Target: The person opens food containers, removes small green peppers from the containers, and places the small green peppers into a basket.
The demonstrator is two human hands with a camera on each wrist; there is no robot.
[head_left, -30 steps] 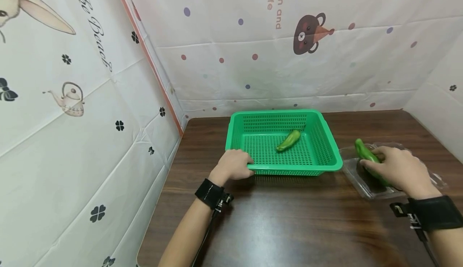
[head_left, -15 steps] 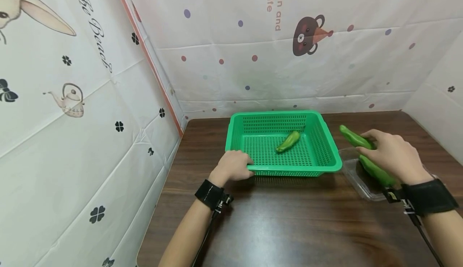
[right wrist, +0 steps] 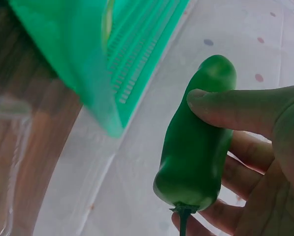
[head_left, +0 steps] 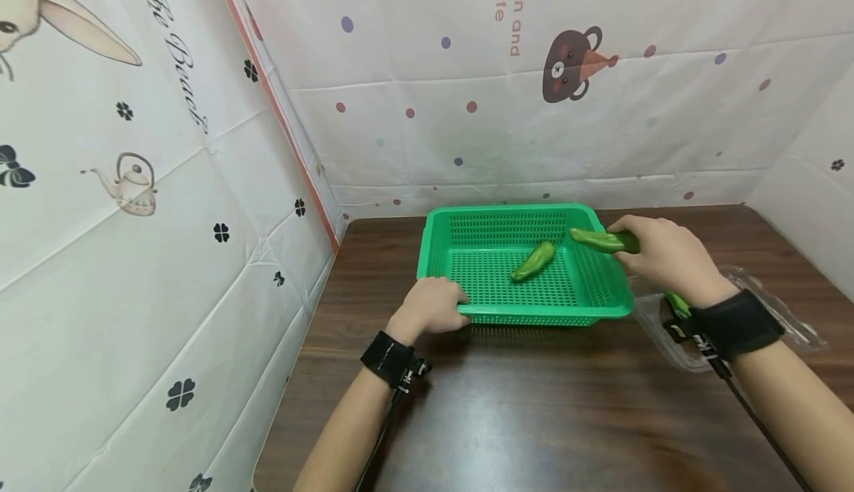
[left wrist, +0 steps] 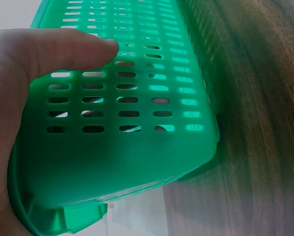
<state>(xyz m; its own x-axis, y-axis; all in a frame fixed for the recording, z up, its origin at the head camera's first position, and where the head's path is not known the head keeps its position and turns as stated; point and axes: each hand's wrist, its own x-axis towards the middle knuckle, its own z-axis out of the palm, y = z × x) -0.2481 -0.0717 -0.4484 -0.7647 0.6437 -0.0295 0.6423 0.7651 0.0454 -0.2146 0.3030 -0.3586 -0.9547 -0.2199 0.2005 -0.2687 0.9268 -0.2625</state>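
Observation:
A green plastic basket (head_left: pixel 527 314) with slotted walls stands on the table, one green pepper (head_left: pixel 534 261) lying on its floor. My left hand (head_left: pixel 432 305) grips the basket's near left rim; in the left wrist view the thumb (left wrist: pixel 82 51) lies along the outer wall. Above the basket's right rim, my right hand (head_left: pixel 667 255) holds another green pepper (right wrist: pixel 196 142) between thumb and fingers. Its stem shows in the right wrist view. Beneath my right wrist is a clear plastic tray (head_left: pixel 660 329) with a green pepper (head_left: pixel 677 304) in it, partly hidden by the wrist strap.
A clear plastic lid or flap (head_left: pixel 777 310) spreads to the right of the tray. The dark wooden table (head_left: pixel 520 410) meets printed cloth walls (head_left: pixel 400 151) at the back and left.
My right hand has lifted the pepper out of the clear tray and carried it left and away from me to the basket's right rim. The left hand stays on the rim.

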